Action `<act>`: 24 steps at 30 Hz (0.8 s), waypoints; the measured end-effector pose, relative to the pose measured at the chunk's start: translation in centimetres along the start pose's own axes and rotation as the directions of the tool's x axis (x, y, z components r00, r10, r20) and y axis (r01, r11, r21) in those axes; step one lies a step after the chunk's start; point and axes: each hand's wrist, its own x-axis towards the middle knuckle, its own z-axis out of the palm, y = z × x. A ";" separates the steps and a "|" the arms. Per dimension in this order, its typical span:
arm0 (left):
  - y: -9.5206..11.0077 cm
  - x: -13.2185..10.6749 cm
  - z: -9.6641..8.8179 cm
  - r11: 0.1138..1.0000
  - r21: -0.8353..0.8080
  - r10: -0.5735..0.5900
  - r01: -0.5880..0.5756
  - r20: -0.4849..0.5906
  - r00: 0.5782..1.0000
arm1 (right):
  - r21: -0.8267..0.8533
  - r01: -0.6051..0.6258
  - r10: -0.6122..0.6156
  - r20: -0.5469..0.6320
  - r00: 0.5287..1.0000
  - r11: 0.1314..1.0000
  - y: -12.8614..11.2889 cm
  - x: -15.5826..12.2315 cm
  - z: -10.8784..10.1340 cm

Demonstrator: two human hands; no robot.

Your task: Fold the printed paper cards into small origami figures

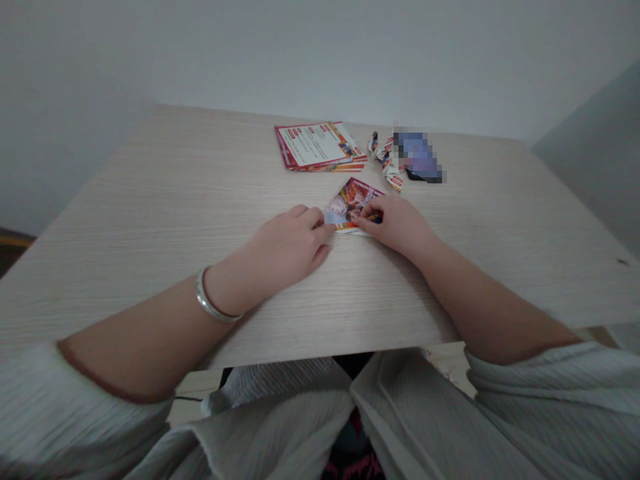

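Note:
A small folded leaflet (345, 200) with a colourful food picture and a dark red top edge lies on the table in front of me. At its left corner, my left hand (287, 247) has its fingers curled and the tips pressed on the paper's edge. My right hand (397, 227) is closed in a pinch on the leaflet's right part, thumb and forefinger near its lower middle. That hand covers the right side of the paper. A strip of orange and white shows along the lower edge.
Behind the leaflet lies a stack of printed leaflets (320, 145), slightly fanned. Several folded paper pieces (390, 167) sit right of the stack, close to a blurred-out phone (419, 157). The pale wooden table (150, 200) reaches the wall; its front edge is near my lap.

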 end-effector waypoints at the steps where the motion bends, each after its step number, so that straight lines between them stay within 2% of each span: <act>1: 0.0 0.0 0.0 1.000 0.003 0.001 -0.001 -0.001 1.000 | -0.004 -0.001 0.001 0.001 1.000 1.000 0.0 0.0 0.0; 9: 0.0 0.0 0.1 0.999 0.041 0.015 -0.014 -0.017 1.000 | -0.011 -0.002 0.003 0.005 1.000 1.000 0.1 0.1 0.0; 13: -0.1 -0.1 -0.3 0.998 0.058 -0.036 0.035 0.016 0.999 | -0.008 -0.009 0.009 0.008 1.000 1.000 0.2 0.0 0.1; 17: -0.2 -0.3 -0.7 0.996 0.076 -0.049 0.049 0.007 0.999 | -0.015 -0.010 0.010 0.000 1.000 1.000 0.3 -0.1 0.1; 24: 0.3 -0.2 -1.6 0.992 0.069 -0.109 0.103 0.087 0.990 | 0.026 -0.020 0.020 -0.009 1.000 0.999 0.4 -0.3 0.1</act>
